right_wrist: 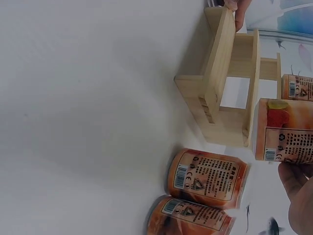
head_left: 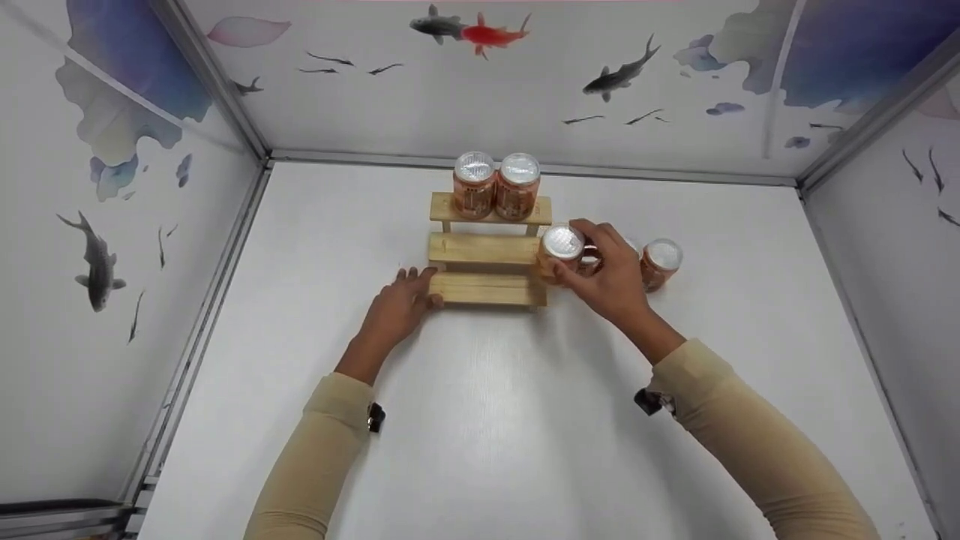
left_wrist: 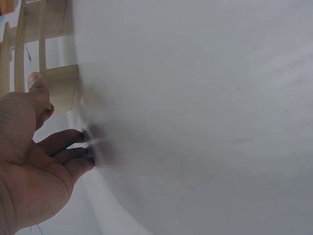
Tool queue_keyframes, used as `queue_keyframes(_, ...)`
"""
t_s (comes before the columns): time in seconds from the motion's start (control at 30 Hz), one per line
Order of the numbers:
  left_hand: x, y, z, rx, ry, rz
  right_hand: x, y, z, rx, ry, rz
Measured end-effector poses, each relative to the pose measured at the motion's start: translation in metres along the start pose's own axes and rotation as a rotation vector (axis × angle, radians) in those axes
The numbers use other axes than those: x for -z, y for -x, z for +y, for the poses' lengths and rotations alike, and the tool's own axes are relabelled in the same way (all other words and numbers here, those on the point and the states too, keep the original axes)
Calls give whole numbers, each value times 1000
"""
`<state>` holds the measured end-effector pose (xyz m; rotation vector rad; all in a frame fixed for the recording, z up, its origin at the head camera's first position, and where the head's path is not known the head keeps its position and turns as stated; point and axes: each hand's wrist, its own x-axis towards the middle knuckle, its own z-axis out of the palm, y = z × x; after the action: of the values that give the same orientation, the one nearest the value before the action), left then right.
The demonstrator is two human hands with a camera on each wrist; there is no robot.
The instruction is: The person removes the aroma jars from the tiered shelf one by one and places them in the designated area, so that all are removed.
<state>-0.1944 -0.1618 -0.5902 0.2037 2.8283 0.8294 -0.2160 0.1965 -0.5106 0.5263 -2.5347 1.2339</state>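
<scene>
Fingers of the R hand (head_left: pixel 611 276) grip one jar, thumb on the near side, other fingers bent round the far side, spread abt as wide as the jar. L hand (head_left: pixel 399 304) pinches the L end of the wooden rack (head_left: pixel 487 290) at its lowest tier, thumb & index close tog. on the plank; its other fingers are bent, tips down at the tbl.

Held jar (head_left: pixel 561 253) is upright at the R end of the mid tier; can't tell if its base touches wood. Looks: orange label w/ dark print, barcode, red & yellow patch, silvery see-through lid.

Edges: mid tier's plank runs L from the jar, surface in full view; top tier rises behind, lowest steps down in front. R side is tighter: two more jars stand on the tbl just beside the R hand, the near one (right_wrist: pixel 208 178) mostly hidden by the hand in the head view, the outer one (head_left: pixel 661 265) plainly seen. Two like jars, L one (head_left: pixel 474 187) & R one (head_left: pixel 517 187), stand side by side on the top tier.

White tbl (head_left: pixel 480 427) stretches wide in front & to the L, up to fish-print walls (head_left: pixel 495 97) w/ metal edging.
</scene>
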Motion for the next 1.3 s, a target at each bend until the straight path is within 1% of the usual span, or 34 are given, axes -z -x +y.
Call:
queue_keyframes(0.23, 1, 1, 0, 5, 12, -7, 7, 14, 13, -6, 3, 15)
queue_keyframes(0.47, 2, 2, 1, 6, 10, 1, 11, 23, 19, -12, 8, 16)
queue_keyframes(0.73, 3, 1, 1, 19, 9, -5, 13, 31, 28, 14, 48, 19)
queue_keyframes(0.87, 2, 1, 1, 26, 11, -13, 13, 37, 35, -10, 43, 7)
queue_keyframes(1.07, 2, 0, 1, 35, 27, -9, 12, 46, 41, -56, 19, -35)
queue_keyframes(1.3, 2, 1, 1, 17, 19, -4, 8, 53, 47, -48, -1, -55)
